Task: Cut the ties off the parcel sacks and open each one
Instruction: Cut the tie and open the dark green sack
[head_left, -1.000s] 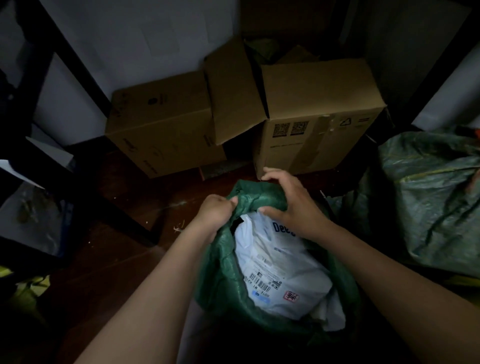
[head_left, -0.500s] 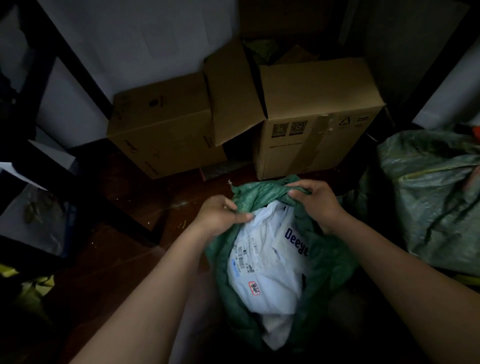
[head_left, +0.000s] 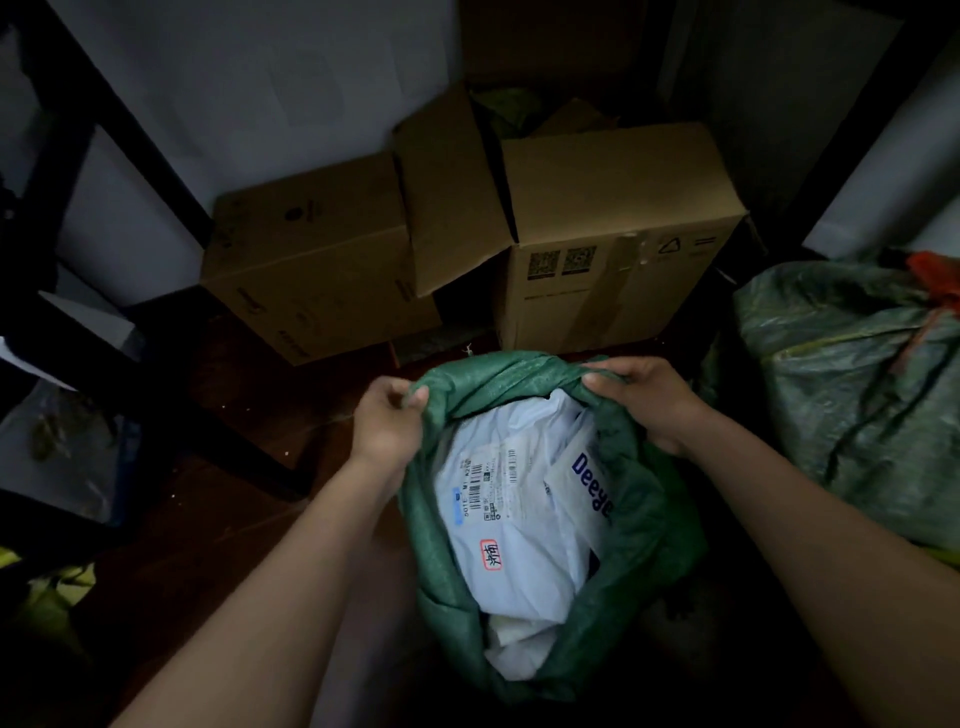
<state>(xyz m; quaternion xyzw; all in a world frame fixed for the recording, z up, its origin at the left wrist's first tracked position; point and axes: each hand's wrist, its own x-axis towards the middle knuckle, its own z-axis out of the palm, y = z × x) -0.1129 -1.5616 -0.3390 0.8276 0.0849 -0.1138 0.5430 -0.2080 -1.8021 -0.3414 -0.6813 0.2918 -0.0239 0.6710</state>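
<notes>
A green woven parcel sack (head_left: 634, 525) stands on the floor in front of me with its mouth wide open. My left hand (head_left: 387, 421) grips the left rim of the mouth. My right hand (head_left: 644, 395) grips the right rim, fingers curled over the cloth. Inside lie white plastic mailers (head_left: 514, 499) with barcode labels, and one packet printed with blue letters (head_left: 592, 488). A second, grey-green sack (head_left: 852, 384) sits at the right, its neck bunched under something orange-red (head_left: 935, 280).
Two cardboard boxes stand against the wall, a closed one (head_left: 311, 270) at left and one with raised flaps (head_left: 613, 239) at right. A dark shelf frame (head_left: 78, 343) crosses the left side. Dark wooden floor (head_left: 249, 488) lies between.
My hands have moved apart, pulling the sack's mouth from bunched to wide open. More of the white mailers inside now shows.
</notes>
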